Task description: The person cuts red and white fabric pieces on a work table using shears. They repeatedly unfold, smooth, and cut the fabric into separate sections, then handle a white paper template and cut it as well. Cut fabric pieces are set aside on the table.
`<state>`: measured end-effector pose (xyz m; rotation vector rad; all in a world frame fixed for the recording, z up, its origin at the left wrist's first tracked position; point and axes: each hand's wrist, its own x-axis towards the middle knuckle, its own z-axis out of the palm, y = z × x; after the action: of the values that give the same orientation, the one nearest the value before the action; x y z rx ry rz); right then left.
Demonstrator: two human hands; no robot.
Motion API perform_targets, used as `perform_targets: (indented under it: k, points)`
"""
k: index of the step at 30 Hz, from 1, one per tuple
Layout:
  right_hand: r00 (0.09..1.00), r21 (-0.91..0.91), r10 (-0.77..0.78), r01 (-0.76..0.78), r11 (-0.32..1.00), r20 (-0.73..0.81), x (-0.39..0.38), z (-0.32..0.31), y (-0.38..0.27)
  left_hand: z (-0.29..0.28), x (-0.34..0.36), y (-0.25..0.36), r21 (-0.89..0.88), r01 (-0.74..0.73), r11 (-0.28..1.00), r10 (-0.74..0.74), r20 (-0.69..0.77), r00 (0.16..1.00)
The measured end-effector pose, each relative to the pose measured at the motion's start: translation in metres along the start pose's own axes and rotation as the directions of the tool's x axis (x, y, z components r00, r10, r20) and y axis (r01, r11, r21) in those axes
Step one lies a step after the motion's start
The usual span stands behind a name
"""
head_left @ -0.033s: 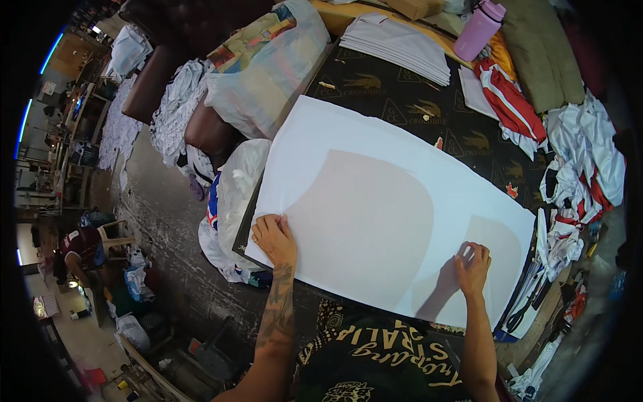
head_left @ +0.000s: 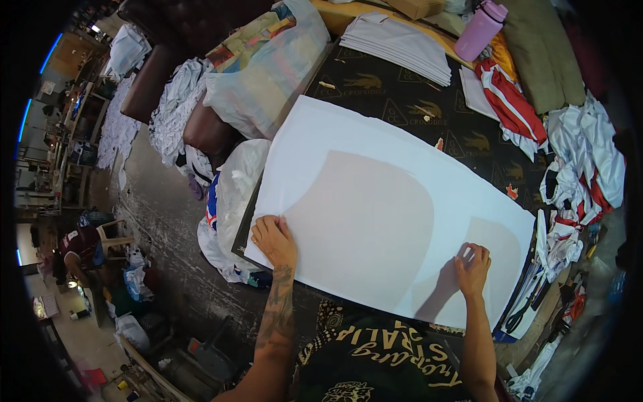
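Observation:
A large white sheet [head_left: 348, 127], perhaps cloth, lies across a dark patterned board [head_left: 418, 110], with pale grey curved shapes [head_left: 362, 228] showing on it. My left hand [head_left: 271, 238] rests on the sheet near its left edge, fingers slightly bent and apart. My right hand [head_left: 473, 266] touches the sheet at the right, fingers arched with their tips down and apart, beside the smaller grey shape. Neither hand visibly holds anything. Dark-handled scissors [head_left: 514, 318] lie beside the sheet's right edge. A stack of folded white cloth [head_left: 395, 47] sits on the board's far end.
A pink bottle [head_left: 479, 30] and red-white fabric [head_left: 509, 107] are at the back right; heaped white cloth [head_left: 583, 147] lines the right. Plastic bags [head_left: 261, 74], a maroon sofa [head_left: 144, 90] and scattered scraps [head_left: 114, 127] are at the left. Another person [head_left: 80, 251] is at lower left.

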<state>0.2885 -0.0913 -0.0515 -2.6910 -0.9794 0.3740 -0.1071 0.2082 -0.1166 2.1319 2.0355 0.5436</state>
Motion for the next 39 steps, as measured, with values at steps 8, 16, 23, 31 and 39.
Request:
perform_targets:
  k: [8, 16, 23, 31, 39]
  points:
    - [1.0, -0.002, -0.029, 0.029, 1.0, -0.005, 0.017, 0.001, -0.006, 0.001, 0.002, 0.003, -0.019, -0.091, 0.996, 0.09, -0.051, 0.995]
    - [0.999, 0.031, -0.034, 0.034, 0.999, -0.003, 0.012, -0.021, -0.022, 0.023, 0.194, 0.099, 0.188, -0.262, 0.947, 0.268, -0.01, 0.963]
    - [0.999, 0.218, 0.007, 0.0, 0.976, -0.033, -0.091, -0.039, 0.002, -0.02, 0.026, -0.032, -0.078, -0.569, 0.819, 0.573, 0.054, 0.818]
    - [0.961, 0.389, 0.218, -0.27, 0.881, 0.172, -0.178, -0.033, 0.047, 0.047, 0.082, 0.047, 0.089, -0.617, 0.782, 0.62, -0.012, 0.784]
    - [0.873, 0.348, 0.475, -0.415, 0.841, -0.106, -0.205, -0.085, 0.142, 0.034, 0.085, 0.183, 0.379, -0.53, 0.758, 0.46, 0.266, 0.847]
